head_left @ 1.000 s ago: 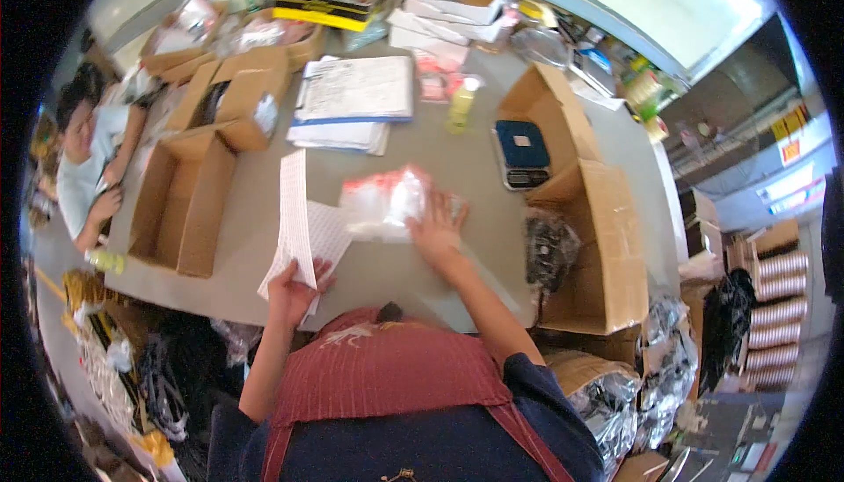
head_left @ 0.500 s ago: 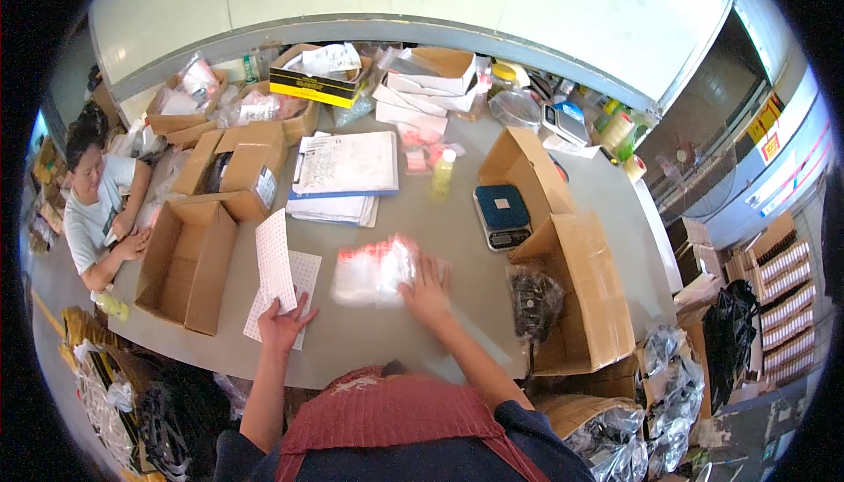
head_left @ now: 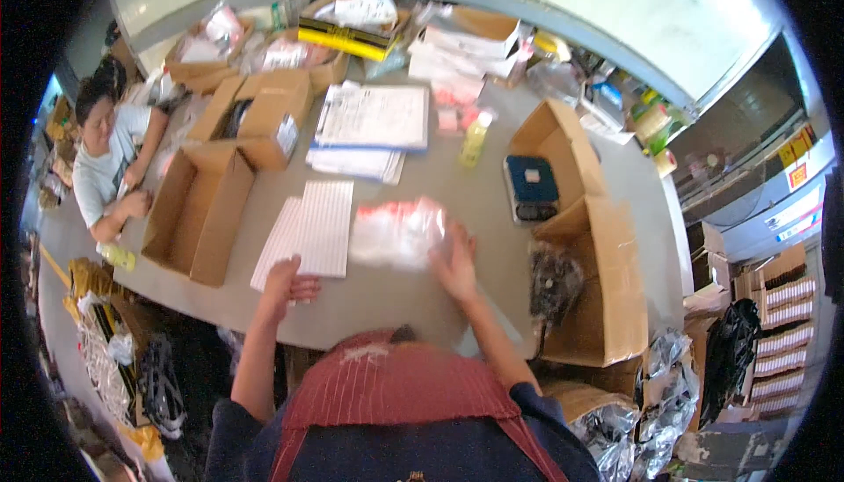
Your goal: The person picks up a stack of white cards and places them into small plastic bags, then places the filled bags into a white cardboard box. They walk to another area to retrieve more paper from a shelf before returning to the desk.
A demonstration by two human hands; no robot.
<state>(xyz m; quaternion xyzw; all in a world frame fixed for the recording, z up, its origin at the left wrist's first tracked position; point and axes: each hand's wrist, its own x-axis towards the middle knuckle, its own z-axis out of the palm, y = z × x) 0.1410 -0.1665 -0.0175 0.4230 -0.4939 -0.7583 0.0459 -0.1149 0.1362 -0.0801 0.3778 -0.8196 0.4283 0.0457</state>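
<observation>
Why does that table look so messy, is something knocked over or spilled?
Nothing looks spilled. The grey table is crowded, though: the open brown cardboard box lies tipped on its side, and the white paper stacks sit askew.

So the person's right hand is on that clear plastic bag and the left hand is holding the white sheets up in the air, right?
Not quite. In the head view the white sheets lie flat on the grey table, with the left hand at their near edge. The right hand does rest on the clear plastic bag.
</observation>
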